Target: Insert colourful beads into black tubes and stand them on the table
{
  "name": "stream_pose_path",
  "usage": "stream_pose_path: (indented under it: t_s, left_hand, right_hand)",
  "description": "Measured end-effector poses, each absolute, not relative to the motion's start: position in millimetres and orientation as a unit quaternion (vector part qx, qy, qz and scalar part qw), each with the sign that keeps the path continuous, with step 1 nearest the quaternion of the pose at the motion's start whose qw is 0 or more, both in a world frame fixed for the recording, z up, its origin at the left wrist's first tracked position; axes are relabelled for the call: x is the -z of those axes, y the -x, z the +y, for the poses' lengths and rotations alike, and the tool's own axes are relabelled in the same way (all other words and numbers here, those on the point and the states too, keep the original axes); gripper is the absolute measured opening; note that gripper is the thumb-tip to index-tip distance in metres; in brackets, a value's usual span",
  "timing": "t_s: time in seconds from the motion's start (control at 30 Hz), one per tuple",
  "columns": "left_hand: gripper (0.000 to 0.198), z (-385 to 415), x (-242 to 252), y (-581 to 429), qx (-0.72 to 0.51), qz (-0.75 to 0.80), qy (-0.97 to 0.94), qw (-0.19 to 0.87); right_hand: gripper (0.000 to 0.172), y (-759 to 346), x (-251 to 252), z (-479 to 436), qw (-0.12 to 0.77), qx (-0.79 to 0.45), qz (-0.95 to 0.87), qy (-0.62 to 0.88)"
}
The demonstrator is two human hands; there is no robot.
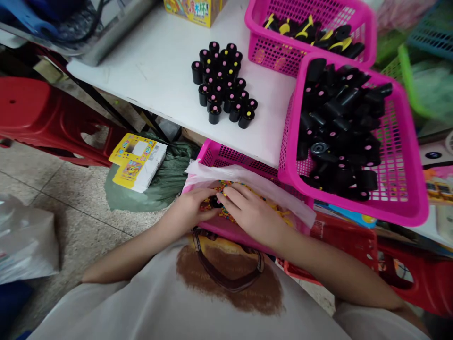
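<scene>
My left hand [191, 206] curls its fingers around a small black plastic cup [215, 202], low over a pink basket [230, 153] lined with a white plastic sheet [247, 175]. Over the same cup lies my right hand [249, 210], fingers bent and fingertips close to its top. A yellow dot and a pink dot show by the fingertips; what the right fingers pinch is too small to make out. Many small coloured beads [226, 215] fill the lined basket beneath both hands, and the hands partly hide them.
Several black cups [219, 85] with pink or yellow dots stand grouped on the white table [148, 71]. Right of them, one pink basket [412, 179] holds loose black cups, another [256, 45] black pieces with yellow strips. A red stool [24, 106] and yellow carton [129, 163] are left.
</scene>
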State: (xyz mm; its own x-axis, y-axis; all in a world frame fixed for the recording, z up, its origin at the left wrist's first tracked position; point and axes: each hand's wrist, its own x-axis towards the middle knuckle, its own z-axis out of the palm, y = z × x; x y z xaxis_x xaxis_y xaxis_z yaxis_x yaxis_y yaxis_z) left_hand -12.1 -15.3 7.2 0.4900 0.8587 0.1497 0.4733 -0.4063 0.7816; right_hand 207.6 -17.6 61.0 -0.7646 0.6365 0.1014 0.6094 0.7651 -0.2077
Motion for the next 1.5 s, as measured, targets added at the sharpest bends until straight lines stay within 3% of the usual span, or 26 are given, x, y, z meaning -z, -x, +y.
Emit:
stream_pose_path:
  t_s: [0.2,0.4,0.5,0.73,0.9,0.97,1.03,1.1,1.2,1.3,1.4,1.5]
  left_hand:
    - [0.029,-9,-30,23,-0.298,0.443,-0.749,0.391]
    - [0.032,56,-71,33,-0.384,0.556,-0.694,0.249]
    - [0.031,107,-69,21,-0.376,0.586,-0.677,0.238]
    - [0.066,164,-46,8,-0.383,0.599,-0.643,0.286]
    - [0.072,149,-82,2,-0.432,0.551,-0.700,0.139]
    - [0.059,139,-107,-23,-0.438,0.478,-0.752,0.114]
    - [0.034,132,-127,-66,-0.371,0.366,-0.840,0.149]
    - [0.022,130,-135,-120,-0.248,0.225,-0.925,0.179]
    - [0.038,136,-128,-198,-0.092,0.074,-0.985,0.124]
    - [0.048,141,-117,-247,0.007,0.056,-0.996,0.069]
    - [0.044,141,-117,-261,0.030,0.066,-0.995,0.073]
    - [0.037,137,-126,-242,-0.038,0.060,-0.987,0.141]
  right_hand:
    - [0.036,-220,-64,-21,0.095,-0.165,-0.902,0.387]
    - [0.033,-212,-43,-9,-0.135,-0.183,-0.882,0.412]
    - [0.031,-198,-33,-4,-0.187,-0.161,-0.882,0.402]
    - [0.033,-168,-5,-14,-0.175,-0.210,-0.854,0.443]
    - [0.025,-151,13,-10,-0.120,-0.266,-0.856,0.427]
    - [0.018,-148,13,-4,-0.098,-0.294,-0.860,0.407]
    - [0.016,-146,9,2,-0.088,-0.322,-0.853,0.401]
    - [0.018,-146,3,8,-0.091,-0.334,-0.848,0.400]
    - [0.018,-146,-3,14,-0.093,-0.332,-0.862,0.372]
    - [0.022,-149,0,16,-0.082,-0.336,-0.870,0.351]
    - [0.029,-152,8,19,-0.063,-0.352,-0.869,0.341]
    - [0.029,-156,15,22,-0.054,-0.365,-0.863,0.345]
